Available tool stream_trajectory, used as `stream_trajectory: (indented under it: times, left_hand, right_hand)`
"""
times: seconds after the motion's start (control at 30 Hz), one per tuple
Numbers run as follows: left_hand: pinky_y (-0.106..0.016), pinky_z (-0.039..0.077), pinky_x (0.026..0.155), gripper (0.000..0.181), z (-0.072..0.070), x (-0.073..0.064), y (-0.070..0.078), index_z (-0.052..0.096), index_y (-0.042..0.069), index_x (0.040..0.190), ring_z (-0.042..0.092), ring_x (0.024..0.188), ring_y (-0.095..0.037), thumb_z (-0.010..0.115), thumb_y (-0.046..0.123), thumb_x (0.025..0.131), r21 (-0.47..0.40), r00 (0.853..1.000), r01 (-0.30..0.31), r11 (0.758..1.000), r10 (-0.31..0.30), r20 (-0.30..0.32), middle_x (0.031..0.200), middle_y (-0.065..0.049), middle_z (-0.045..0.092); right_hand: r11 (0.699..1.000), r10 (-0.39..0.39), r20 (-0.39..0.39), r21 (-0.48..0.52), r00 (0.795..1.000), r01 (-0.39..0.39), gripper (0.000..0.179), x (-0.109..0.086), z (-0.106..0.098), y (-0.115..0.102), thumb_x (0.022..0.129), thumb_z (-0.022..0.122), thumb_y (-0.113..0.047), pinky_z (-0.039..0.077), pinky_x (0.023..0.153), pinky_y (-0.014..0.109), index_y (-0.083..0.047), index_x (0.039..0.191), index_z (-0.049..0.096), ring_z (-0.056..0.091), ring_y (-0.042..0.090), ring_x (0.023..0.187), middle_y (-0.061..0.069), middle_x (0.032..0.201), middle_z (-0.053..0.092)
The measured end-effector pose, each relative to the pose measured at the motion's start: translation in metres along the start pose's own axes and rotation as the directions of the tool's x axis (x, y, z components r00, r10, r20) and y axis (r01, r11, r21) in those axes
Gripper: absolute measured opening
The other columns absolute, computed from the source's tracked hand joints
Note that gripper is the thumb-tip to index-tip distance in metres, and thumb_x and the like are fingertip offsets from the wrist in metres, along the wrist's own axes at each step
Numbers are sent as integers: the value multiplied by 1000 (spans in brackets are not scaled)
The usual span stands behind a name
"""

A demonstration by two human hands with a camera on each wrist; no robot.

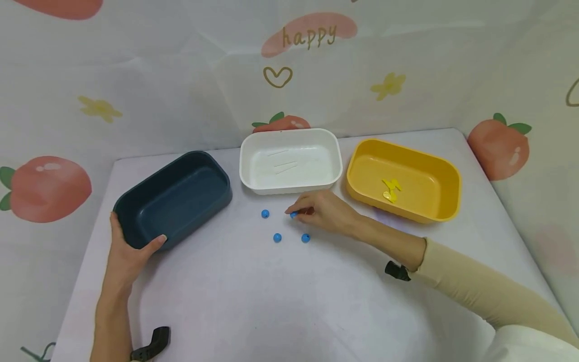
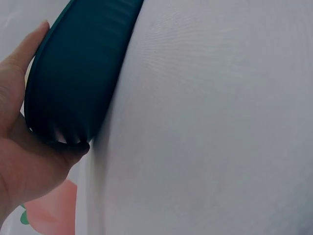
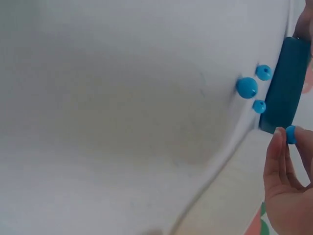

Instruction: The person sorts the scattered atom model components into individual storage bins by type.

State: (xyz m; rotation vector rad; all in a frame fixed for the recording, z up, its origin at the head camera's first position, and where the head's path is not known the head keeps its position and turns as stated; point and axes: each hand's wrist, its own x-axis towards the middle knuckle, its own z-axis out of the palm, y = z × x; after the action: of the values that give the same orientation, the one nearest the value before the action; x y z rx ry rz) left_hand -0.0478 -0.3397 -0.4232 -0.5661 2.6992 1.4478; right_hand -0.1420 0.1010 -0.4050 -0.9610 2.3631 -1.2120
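Observation:
Between thumb and fingertips, my right hand (image 1: 326, 212) pinches a small round blue bead (image 3: 291, 134), just in front of the white bin. Three more blue beads lie on the table around it: one to the left (image 1: 265, 213), and two nearer me, a bead (image 1: 277, 238) and another bead (image 1: 305, 238); holes show in them in the right wrist view. At the left, my left hand (image 1: 128, 256) grips the near left corner of a dark teal bin (image 1: 199, 213), thumb along its front side and fingers round its end. No contents show inside that bin.
A white bin (image 1: 294, 190) with several thin pale sticks (image 1: 286, 167) stands at the back middle. Right of it is a yellow bin (image 1: 434, 196) holding several small yellow pieces (image 1: 391, 191). A printed cloth backdrop (image 1: 181, 90) rises behind the white-covered table (image 1: 253, 306).

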Motion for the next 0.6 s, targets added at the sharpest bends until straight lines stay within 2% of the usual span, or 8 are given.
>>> stream_trajectory:
  times: [0.37,0.6]
  left_hand:
    - [-61,6,117,114,3,-6,-1,-11,32,158,-3,151,-29,77,26,86,17,999,4,1000,-4,-48,166,-1,-6]
    - [-63,11,115,109,4,-7,-1,0,29,161,5,151,-32,79,24,85,36,997,-22,999,24,-70,167,-3,2]
  right_hand:
    - [994,-44,-38,97,998,47,19,19,-11,-18,86,78,-8,55,79,23,-14,104,78,65,7,81,-8,91,71]
    - [994,-85,-52,64,995,88,17,32,-14,-28,87,76,-8,55,79,21,-13,104,78,66,6,81,-8,92,71]
